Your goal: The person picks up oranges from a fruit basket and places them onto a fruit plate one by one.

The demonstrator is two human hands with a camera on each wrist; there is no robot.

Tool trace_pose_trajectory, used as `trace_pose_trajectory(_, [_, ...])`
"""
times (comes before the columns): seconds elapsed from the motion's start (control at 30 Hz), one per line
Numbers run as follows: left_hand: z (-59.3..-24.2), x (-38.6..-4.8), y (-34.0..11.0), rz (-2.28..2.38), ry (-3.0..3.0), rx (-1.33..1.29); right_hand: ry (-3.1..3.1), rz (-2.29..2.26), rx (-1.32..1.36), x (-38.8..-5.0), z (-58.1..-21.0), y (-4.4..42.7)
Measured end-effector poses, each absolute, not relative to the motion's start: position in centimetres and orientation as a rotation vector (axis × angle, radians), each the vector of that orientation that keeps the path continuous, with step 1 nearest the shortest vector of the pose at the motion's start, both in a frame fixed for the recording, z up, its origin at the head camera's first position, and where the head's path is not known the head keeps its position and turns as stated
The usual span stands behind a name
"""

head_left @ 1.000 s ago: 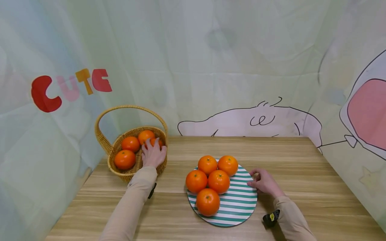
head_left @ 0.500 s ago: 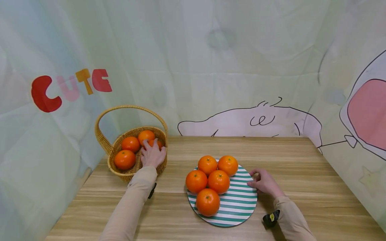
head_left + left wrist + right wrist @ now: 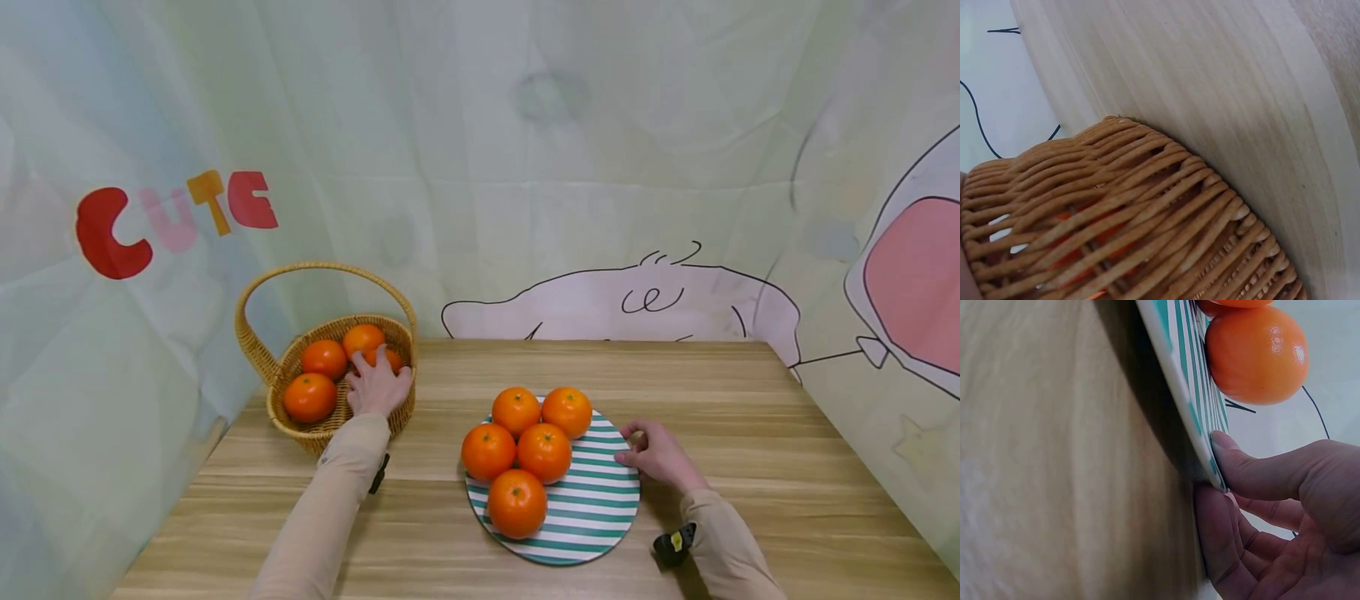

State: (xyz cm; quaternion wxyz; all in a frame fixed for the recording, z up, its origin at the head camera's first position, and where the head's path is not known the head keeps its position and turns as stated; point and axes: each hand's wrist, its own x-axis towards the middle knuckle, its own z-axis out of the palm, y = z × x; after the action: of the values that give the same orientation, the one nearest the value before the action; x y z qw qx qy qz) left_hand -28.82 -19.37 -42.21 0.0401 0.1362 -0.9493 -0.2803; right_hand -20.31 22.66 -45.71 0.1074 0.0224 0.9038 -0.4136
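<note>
My left hand (image 3: pixel 378 390) reaches into a wicker basket (image 3: pixel 330 437) at the left, its fingers spread and bent around an orange (image 3: pixel 393 360) that they partly cover. Three other oranges lie in the basket, one of them a front-left orange (image 3: pixel 310 397). In the left wrist view the woven basket wall (image 3: pixel 1116 206) hides most of the hand. My right hand (image 3: pixel 657 454) pinches the right rim of a round green-and-white striped plate (image 3: pixel 592 500), thumb on top and a finger beneath. Several oranges cluster on the plate's left half, including a front orange (image 3: pixel 517 503).
The basket's tall arched handle (image 3: pixel 322 267) rises behind my left hand. Both stand on a wood-grain table (image 3: pixel 442 542), backed by a printed curtain (image 3: pixel 480 167) with cartoon drawings and coloured letters.
My left hand has shifted slightly left and towards me over the orange in the basket, its fingers moving a little. The right hand and the plate stay as they were.
</note>
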Motion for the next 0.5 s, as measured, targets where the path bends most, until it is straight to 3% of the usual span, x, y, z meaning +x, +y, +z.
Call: trace_pose_trajectory(0.5, [-42.35,-28.71,-19.86,-0.953,-2.908,0.509,2.654,-1.220,0.075,-20.32,-45.75,22.65])
